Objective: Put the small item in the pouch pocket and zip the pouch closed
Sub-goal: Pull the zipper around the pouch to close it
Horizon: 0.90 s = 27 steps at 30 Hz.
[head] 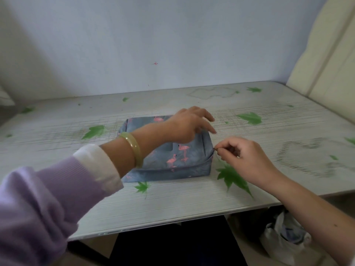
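A blue-grey pouch (pixel 178 162) with pink flamingos lies in the middle of the table. My left hand (pixel 189 124) reaches over its top, fingers spread and blurred, resting on or just above the far right part. My right hand (pixel 244 156) pinches the small metal zipper pull (pixel 215 149) at the pouch's right end, thumb and forefinger closed on it. The zip line along the near side looks closed up to that corner. The small item is not visible.
The table (pixel 172 200) has a white streaked cover printed with green leaves. Its front edge runs near my body. A wall stands behind, a cream panel (pixel 326 54) at the right. A crumpled plastic bag (pixel 284 237) lies on the floor lower right.
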### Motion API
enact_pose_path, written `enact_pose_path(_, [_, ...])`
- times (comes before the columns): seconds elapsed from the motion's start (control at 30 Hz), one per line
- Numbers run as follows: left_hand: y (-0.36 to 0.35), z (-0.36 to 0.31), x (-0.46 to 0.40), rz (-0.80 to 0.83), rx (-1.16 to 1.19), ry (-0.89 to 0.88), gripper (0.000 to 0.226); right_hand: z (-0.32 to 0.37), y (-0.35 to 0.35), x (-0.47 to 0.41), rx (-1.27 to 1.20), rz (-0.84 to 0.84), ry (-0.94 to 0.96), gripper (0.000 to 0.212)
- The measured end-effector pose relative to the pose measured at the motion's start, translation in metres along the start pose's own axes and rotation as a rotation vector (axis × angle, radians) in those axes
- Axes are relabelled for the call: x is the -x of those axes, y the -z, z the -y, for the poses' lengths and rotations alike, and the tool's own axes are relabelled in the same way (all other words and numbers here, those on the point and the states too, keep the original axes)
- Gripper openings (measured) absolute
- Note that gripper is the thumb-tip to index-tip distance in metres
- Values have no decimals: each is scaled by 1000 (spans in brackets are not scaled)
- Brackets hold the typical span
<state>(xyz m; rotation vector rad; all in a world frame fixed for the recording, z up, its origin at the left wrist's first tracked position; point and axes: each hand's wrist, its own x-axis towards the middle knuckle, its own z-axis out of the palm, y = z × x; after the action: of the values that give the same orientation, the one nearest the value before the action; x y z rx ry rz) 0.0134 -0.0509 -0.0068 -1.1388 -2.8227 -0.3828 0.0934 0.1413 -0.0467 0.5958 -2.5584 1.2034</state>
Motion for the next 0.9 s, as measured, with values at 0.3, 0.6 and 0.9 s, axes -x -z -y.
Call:
enact_pose_path(0.3, [0, -11, 5, 135, 49, -90, 24, 4, 0, 1, 38, -17, -40, 12])
enact_pose_path(0.6, [6, -12, -4, 219, 142, 57, 23, 11, -1, 7, 20, -43, -35, 13])
enact_pose_path(0.9, [14, -21, -9, 276, 102, 148, 22, 19, -1, 15, -16, -45, -57, 17])
